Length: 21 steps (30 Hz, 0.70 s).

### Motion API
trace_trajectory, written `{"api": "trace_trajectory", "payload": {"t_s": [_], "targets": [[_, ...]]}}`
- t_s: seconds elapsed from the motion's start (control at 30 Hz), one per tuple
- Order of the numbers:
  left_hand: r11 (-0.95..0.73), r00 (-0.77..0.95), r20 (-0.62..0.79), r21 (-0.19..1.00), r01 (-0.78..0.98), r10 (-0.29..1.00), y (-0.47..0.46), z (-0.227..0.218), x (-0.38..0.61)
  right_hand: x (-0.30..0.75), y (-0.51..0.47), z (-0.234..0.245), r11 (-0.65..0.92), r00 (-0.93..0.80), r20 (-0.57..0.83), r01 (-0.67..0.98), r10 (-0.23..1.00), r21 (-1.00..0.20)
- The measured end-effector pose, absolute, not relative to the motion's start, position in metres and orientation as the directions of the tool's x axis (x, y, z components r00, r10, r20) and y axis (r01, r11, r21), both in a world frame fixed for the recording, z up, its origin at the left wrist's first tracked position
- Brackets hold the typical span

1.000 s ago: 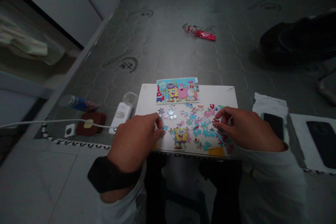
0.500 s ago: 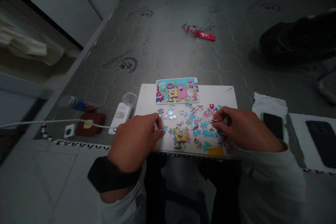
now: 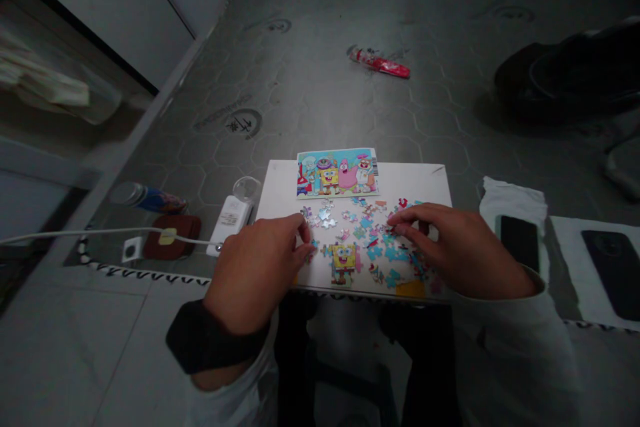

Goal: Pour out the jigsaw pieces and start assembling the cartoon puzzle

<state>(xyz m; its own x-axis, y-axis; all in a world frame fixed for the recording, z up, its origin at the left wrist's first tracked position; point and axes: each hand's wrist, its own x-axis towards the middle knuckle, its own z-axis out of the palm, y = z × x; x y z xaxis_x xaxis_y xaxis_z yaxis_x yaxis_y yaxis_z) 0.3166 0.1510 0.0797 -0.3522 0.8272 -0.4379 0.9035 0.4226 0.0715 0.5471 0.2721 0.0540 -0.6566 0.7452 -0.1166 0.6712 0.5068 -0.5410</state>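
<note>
Several loose jigsaw pieces lie scattered on a white board. A joined cluster with a yellow cartoon figure sits near the board's front edge. A colourful reference picture lies at the board's far side. My left hand rests curled on the board's left part, fingertips pressed together at the pieces. My right hand reaches left over the pieces, fingertips pinched on a small piece among them.
The board lies on a grey patterned mattress. Left of it are a white charger with cable, a clear lid, a brown pad and a bottle. Two phones lie right on white cloths. A red wrapper lies far back.
My right hand has slid a little to the left across the pieces, fingertips lower on the board. My left hand has stayed put.
</note>
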Motion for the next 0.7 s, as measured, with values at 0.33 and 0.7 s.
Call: {"api": "trace_trajectory", "payload": {"t_s": [0.33, 0.7], "targets": [[0.334, -0.254, -0.334, 0.210, 0.919, 0.908, 0.155, 0.087, 0.339, 0.523, 0.252, 0.059, 0.478, -0.658, 0.017, 0.529, 0.753, -0.701], [0.264, -0.195, -0.201, 0.416, 0.870, 0.960, 0.156, 0.093, 0.348, 0.516, 0.242, 0.072, 0.412, -0.655, 0.024, 0.446, 0.755, -0.795]]}}
